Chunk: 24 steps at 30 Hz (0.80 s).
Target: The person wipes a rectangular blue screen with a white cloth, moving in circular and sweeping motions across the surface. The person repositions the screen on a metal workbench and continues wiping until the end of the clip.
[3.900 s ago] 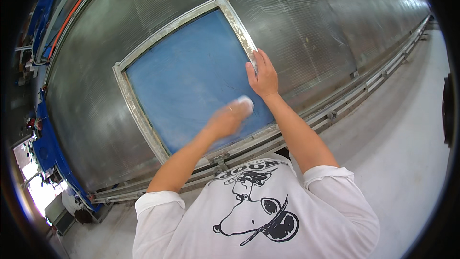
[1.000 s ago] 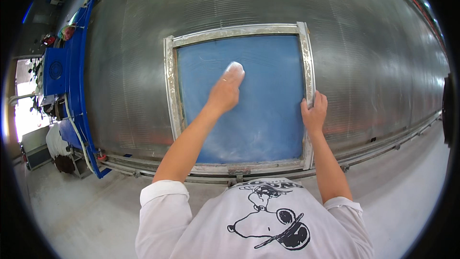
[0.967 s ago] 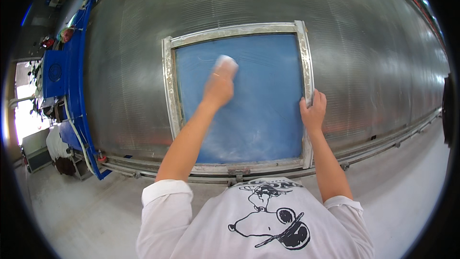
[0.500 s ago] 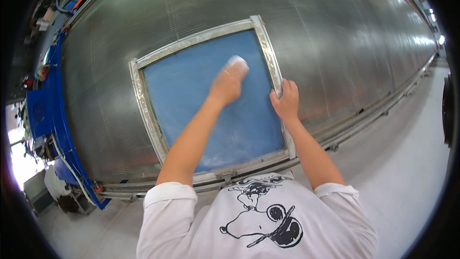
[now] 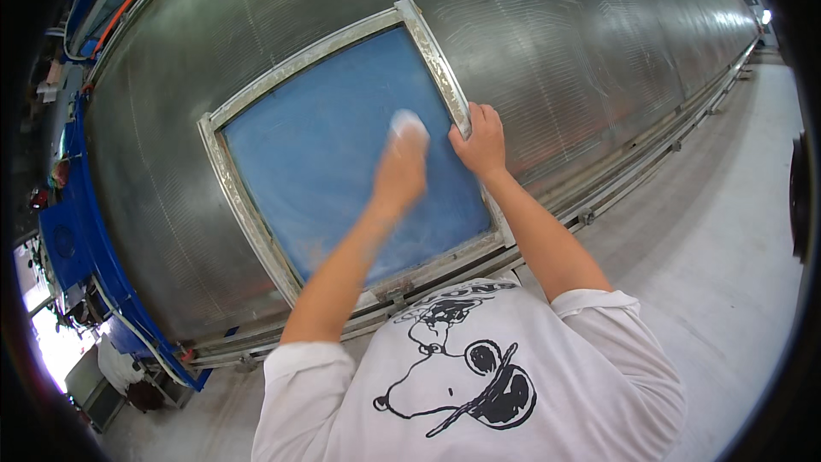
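A square screen in a worn pale metal frame (image 5: 231, 187) lies on a large metal bed, its blue surface (image 5: 303, 154) faintly streaked. My left hand (image 5: 400, 168) is blurred, closed on a white pad or cloth (image 5: 410, 127) over the upper right part of the blue surface; whether the pad touches it I cannot tell. My right hand (image 5: 479, 139) grips the right rail of the frame, fingers over its outer edge and thumb at the inner side.
The ridged metal bed (image 5: 599, 60) stretches to the upper right, edged by rails (image 5: 655, 171) beside a pale floor (image 5: 710, 274). Blue machinery (image 5: 77, 239), hoses and clutter line the left, near a bright opening (image 5: 50, 351). An orange line (image 5: 128, 8) runs along the upper left edge.
The view has turned, so the frame now appears tilted and further left. My left hand has moved with the white pad over the blue surface. My right hand stays on the right rail.
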Available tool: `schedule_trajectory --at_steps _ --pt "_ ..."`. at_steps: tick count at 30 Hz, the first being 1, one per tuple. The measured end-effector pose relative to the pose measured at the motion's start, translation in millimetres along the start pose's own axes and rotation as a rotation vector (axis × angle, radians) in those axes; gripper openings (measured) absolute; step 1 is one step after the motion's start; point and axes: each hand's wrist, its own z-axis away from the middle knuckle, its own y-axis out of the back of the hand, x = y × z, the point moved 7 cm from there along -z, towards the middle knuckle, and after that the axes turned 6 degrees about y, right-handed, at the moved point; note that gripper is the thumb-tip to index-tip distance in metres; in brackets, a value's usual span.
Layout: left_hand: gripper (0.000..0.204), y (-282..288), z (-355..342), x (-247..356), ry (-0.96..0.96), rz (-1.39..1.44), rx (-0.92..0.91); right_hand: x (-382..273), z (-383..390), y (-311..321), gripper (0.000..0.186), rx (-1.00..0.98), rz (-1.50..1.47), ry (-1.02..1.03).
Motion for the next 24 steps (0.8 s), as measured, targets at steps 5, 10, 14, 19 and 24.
schedule_trajectory --at_steps 5,10,14,19,24 --pt "0.040 -8.9 84.8 -4.3 -0.374 -0.243 -0.211 0.5 6.4 -1.3 0.049 0.038 -0.014 0.016" --pt "0.043 -2.2 40.9 -16.3 0.008 -0.306 0.024 -4.8 7.1 -3.4 0.048 -0.009 -0.022 0.002" --pt "0.046 -58.8 115.7 48.0 -0.393 -0.146 -0.320 9.3 5.7 2.0 0.048 -0.019 -0.022 -0.033" --pt "0.047 2.0 92.8 -4.1 -0.061 -0.214 0.227 -3.7 5.4 7.1 0.057 -0.029 -0.015 -0.017" --pt "0.042 21.7 173.5 -15.6 0.799 0.519 0.007 18.1 7.0 -15.4 0.050 -0.025 -0.062 0.032"
